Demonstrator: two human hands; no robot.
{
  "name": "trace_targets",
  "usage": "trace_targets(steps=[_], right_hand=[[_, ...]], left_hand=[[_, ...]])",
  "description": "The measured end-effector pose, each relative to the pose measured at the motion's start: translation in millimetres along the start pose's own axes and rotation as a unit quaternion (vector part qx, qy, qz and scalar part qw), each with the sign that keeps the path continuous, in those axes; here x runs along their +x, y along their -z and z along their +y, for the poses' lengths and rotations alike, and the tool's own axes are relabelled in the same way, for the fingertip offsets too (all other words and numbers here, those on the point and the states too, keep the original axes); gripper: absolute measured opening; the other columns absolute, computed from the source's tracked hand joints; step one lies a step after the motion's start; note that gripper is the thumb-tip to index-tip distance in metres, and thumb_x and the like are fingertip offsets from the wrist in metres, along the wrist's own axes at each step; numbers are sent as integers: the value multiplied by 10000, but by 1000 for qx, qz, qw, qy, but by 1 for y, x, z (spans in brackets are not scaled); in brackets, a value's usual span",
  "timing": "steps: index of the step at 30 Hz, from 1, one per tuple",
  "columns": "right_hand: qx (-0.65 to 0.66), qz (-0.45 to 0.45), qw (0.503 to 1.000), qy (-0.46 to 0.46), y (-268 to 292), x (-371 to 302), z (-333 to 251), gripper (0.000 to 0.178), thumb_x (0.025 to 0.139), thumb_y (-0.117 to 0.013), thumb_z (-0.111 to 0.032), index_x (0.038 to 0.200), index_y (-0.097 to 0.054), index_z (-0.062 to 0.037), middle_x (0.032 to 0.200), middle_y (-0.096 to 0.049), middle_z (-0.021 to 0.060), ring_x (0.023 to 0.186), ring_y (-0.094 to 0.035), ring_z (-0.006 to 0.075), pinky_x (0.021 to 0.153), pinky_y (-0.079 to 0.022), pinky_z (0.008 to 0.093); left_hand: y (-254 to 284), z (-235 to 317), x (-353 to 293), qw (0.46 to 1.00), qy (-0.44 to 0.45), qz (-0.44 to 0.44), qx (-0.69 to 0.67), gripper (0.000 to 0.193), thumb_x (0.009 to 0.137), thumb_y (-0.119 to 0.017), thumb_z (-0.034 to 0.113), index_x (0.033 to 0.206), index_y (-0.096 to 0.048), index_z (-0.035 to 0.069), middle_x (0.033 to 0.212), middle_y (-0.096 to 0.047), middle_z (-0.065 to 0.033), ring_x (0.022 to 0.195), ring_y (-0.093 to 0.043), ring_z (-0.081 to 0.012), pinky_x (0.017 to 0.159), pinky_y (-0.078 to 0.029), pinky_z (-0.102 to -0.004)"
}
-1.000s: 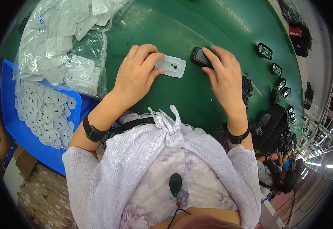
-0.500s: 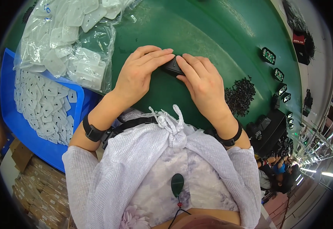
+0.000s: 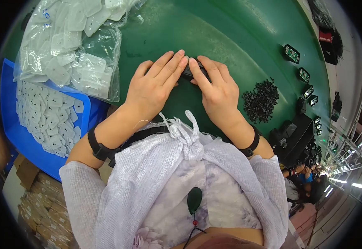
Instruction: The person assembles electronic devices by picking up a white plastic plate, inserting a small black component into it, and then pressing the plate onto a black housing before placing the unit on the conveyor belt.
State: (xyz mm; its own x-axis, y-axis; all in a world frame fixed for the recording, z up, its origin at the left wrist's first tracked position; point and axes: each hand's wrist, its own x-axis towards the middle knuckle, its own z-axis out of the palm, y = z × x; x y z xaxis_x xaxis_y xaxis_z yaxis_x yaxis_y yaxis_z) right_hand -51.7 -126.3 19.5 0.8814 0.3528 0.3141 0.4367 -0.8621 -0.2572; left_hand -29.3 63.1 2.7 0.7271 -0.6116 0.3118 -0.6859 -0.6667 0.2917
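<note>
Both my hands meet over a small black plastic case [image 3: 187, 72] on the green table. My left hand [image 3: 150, 88] lies against its left side, fingers long and close together, the thumb tip just showing underneath. My right hand [image 3: 219, 91] grips the case from the right, with the index finger across its top and the thumb low at the near edge. Fingers cover most of the case, so what is on its upper face cannot be made out. A heap of small black parts [image 3: 260, 101] lies to the right of my right hand.
At the left, a clear plastic bag of translucent white plates [image 3: 67, 45] rests over a blue bin [image 3: 87, 114] holding many white pieces [image 3: 48, 116]. Along the right edge stand several black cases with green boards [image 3: 291, 54] and a black box [image 3: 295, 139]. The green table [image 3: 226, 25] stretches beyond.
My left hand has turned and slid further over the case, its fingers now straighter and covering more of it. The right hand has shifted slightly left and up.
</note>
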Motion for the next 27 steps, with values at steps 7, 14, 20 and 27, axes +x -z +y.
trace_targets(steps=[7, 14, 20, 27], right_hand=[[158, -56, 985, -47, 16, 23, 31, 343, 793, -671, -74, 1136, -647, -70, 1065, -646, 99, 895, -619, 277, 803, -499, 334], [480, -71, 860, -161, 34, 14, 21, 349, 989, -528, -245, 1267, -574, -40, 1073, -643, 65, 946, -581, 132, 820, -493, 272], [527, -85, 818, -215, 39, 5, 18, 353, 997, -511, -274, 1249, -588, -41, 1055, -646, 54, 945, -581, 117, 798, -497, 264], [583, -53, 779, -226, 41, 6, 18, 382, 941, -602, -190, 1274, -538, -14, 1104, -616, 74, 957, -592, 131, 775, -515, 262]], left_hand=[[-18, -2, 19, 998, -12, 65, -9, 462, 745, -680, 163, 1179, -592, 32, 1197, -592, -116, 1071, -560, -236, 793, -463, -334], [7, 13, 32, 813, 248, 44, -525, 244, 895, -647, 178, 1045, -578, -2, 784, -625, -65, 613, -585, -121, 541, -455, -259], [24, 27, 35, 766, 272, 5, -582, 222, 927, -629, 221, 974, -559, 16, 763, -622, -45, 562, -560, -70, 465, -399, -201], [21, 28, 38, 750, 278, 19, -600, 240, 951, -603, 234, 1031, -551, 13, 809, -612, -52, 600, -585, -77, 484, -420, -181]])
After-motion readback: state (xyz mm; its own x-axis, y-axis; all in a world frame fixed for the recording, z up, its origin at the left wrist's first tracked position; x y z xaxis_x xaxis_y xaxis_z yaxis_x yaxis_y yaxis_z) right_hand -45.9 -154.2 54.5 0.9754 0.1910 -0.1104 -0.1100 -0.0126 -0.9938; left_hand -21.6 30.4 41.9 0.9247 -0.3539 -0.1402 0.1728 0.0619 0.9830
